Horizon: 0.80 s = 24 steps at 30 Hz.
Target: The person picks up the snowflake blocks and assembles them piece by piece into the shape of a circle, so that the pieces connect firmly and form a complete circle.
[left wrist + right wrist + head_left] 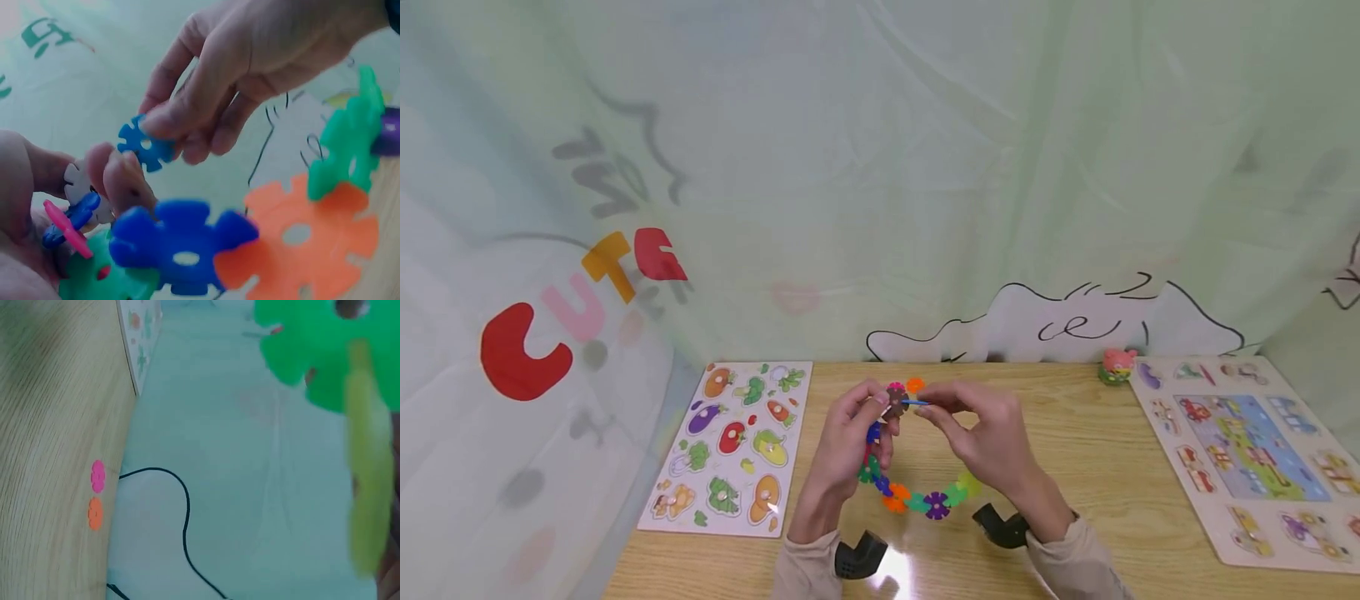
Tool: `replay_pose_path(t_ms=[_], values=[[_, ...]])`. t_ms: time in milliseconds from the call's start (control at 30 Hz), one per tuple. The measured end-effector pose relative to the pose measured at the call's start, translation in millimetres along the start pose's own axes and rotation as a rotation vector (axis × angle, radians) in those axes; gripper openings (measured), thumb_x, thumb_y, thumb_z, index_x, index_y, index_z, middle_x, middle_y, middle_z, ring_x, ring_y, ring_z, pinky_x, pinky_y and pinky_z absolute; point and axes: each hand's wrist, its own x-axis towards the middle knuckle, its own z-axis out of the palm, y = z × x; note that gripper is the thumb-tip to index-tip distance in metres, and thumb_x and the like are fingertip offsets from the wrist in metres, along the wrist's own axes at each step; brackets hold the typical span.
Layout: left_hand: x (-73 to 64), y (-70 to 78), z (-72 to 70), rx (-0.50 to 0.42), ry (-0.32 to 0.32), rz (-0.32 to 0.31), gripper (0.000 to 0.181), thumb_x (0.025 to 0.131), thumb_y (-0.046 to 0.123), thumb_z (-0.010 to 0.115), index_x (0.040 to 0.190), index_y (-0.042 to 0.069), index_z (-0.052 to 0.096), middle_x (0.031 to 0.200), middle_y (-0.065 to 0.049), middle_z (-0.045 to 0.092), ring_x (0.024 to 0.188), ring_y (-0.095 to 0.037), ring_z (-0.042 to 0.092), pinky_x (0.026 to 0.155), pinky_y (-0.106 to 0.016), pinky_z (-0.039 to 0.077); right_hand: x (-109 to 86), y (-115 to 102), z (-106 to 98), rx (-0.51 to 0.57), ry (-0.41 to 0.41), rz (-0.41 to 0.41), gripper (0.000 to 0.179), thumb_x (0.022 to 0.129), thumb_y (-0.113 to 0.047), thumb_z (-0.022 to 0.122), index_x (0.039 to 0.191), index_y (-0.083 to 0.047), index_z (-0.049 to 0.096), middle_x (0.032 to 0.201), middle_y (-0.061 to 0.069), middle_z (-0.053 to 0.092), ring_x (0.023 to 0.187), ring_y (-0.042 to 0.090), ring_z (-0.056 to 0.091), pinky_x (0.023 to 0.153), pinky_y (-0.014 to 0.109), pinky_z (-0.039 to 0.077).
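Note:
A chain of notched plastic flower discs in mixed colours hangs in a curve from my left hand (844, 442). Its thumb and fingers grip the chain's upper end, around a brown disc (895, 403). In the left wrist view a white disc (78, 187) shows between those fingers. Further along come a blue disc (184, 240), an orange disc (300, 234) and a purple disc (936, 505). My right hand (992, 429) pinches a small blue disc (145, 144) edge-on beside the brown one; I cannot tell whether they touch. The chain's yellow end (969, 482) lies near the right wrist.
A loose pink disc (97, 476) and orange disc (95, 514) lie at the table's back edge. A vegetable puzzle board (752, 512) is on the left, another picture board (1195, 492) on the right, with a small pink toy figure (1117, 365) beside it. A printed curtain (880, 208) hangs behind.

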Motion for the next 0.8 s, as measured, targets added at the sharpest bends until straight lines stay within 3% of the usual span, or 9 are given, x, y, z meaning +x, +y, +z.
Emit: replay_pose_path(t_ms=[100,233,333,433,533,667,800], values=[[2.7,-4.3,-9.3,-0.042,0.009,0.025,0.026,0.113,0.012,0.038,0.099,-0.007,0.049,0.077,0.002,0.061,0.045,-0.007,0.056,0.044,-0.019,0.051,-2.0,12,-5,0.000,-0.054,0.131,0.035,0.082,0.004,0.086,0.115,-0.001,0.075,0.101,0.009,0.081,0.079,0.018,0.078,0.073,0.026,0.066],[4.5,-7.0,-21.4,-0.140,0.051,0.014,0.025,0.112,0.012,0.036,0.094,0.005,0.053,0.071,0.004,0.060,0.041,-0.006,0.055,0.041,-0.021,0.051,-7.9,37,-10,-0.096,-0.139,0.369,0.036,0.096,-0.009,0.079,0.130,-0.002,0.070,0.113,0.013,0.079,0.093,0.026,0.077,0.078,0.040,0.067],[3.9,-6.7,-27.9,-0.187,0.088,-0.011,0.027,0.112,0.017,0.036,0.091,0.010,0.053,0.065,0.006,0.055,0.039,-0.006,0.050,0.039,-0.021,0.049,-14.8,62,-6,-0.185,-0.244,0.463,0.039,0.101,-0.013,0.073,0.137,0.002,0.064,0.124,0.021,0.075,0.106,0.036,0.073,0.086,0.052,0.065],[2.8,-5.3,-31.7,-0.200,0.106,-0.027,0.029,0.113,0.024,0.039,0.092,0.010,0.052,0.062,0.007,0.049,0.038,-0.007,0.046,0.037,-0.021,0.046,-23.1,84,5,-0.236,-0.382,0.486,0.046,0.104,-0.013,0.068,0.146,0.005,0.056,0.140,0.027,0.065,0.126,0.046,0.063,0.104,0.063,0.055],[2.6,-4.2,-32.5,-0.189,0.114,-0.036,0.029,0.114,0.031,0.044,0.093,0.011,0.051,0.062,0.007,0.044,0.039,-0.007,0.045,0.037,-0.021,0.046,-29.8,100,18,-0.244,-0.493,0.457,0.053,0.105,-0.010,0.065,0.153,0.004,0.048,0.154,0.032,0.051,0.139,0.055,0.049,0.116,0.071,0.041],[2.6,-3.8,-30.9,-0.163,0.109,-0.038,0.025,0.113,0.027,0.047,0.093,0.013,0.050,0.065,0.006,0.043,0.040,-0.008,0.048,0.039,-0.023,0.049,-35.8,113,34,-0.217,-0.548,0.410,0.058,0.105,-0.009,0.061,0.159,0.001,0.042,0.160,0.038,0.039,0.142,0.064,0.039,0.114,0.079,0.035],[2.0,-4.1,-30.0,-0.150,0.083,-0.026,0.023,0.113,0.022,0.042,0.093,0.013,0.050,0.065,0.005,0.044,0.041,-0.009,0.051,0.041,-0.024,0.052,-34.1,115,50,-0.282,-0.616,0.446,0.058,0.106,-0.010,0.058,0.161,-0.004,0.040,0.163,0.036,0.035,0.144,0.065,0.035,0.114,0.081,0.033]])
